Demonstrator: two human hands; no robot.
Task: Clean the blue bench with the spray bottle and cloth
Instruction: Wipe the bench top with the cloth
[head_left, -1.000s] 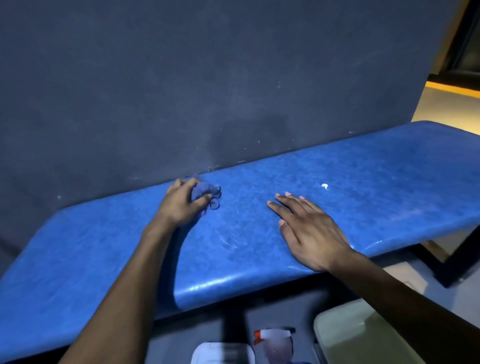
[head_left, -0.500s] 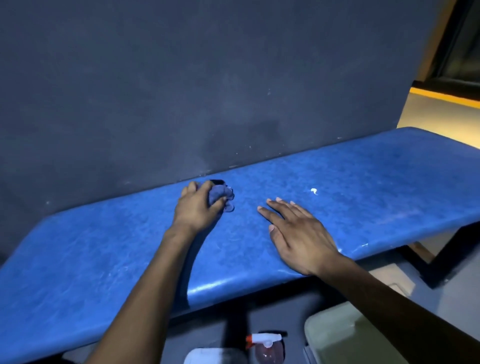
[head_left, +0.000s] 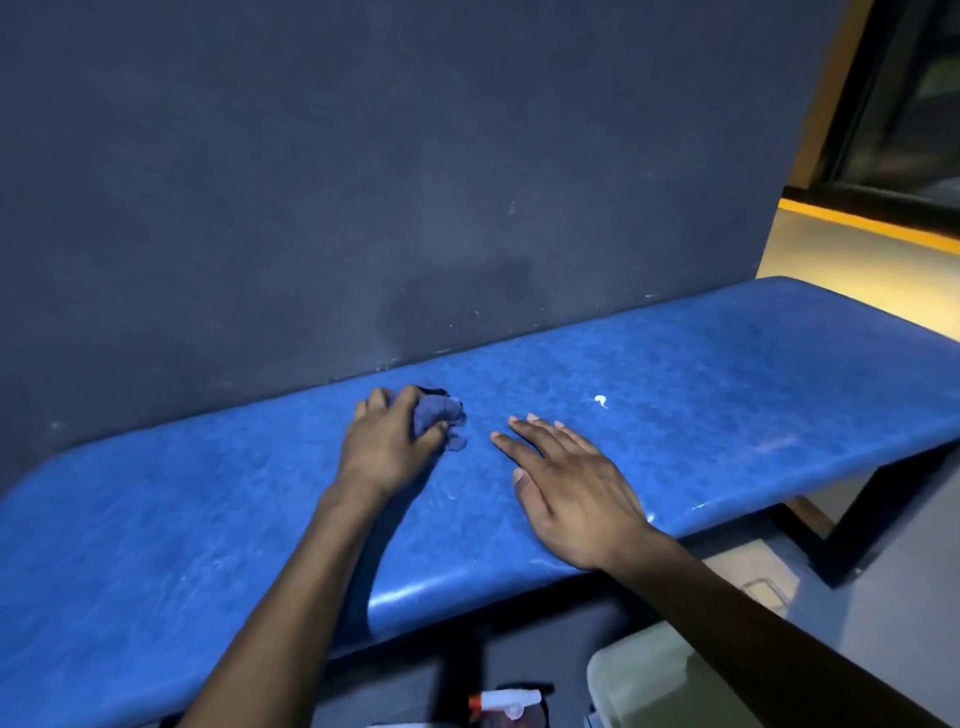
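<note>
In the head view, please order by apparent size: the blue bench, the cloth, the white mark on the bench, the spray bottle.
1. blue bench
2. spray bottle, partly cut off, so unsure against the cloth
3. cloth, bunched in the left hand
4. white mark

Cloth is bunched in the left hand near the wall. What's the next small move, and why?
Probably sweep the cloth right toward the white fleck, since the left hand already grips it on the bench and the fleck sits unwiped beyond the flat right hand.
</note>
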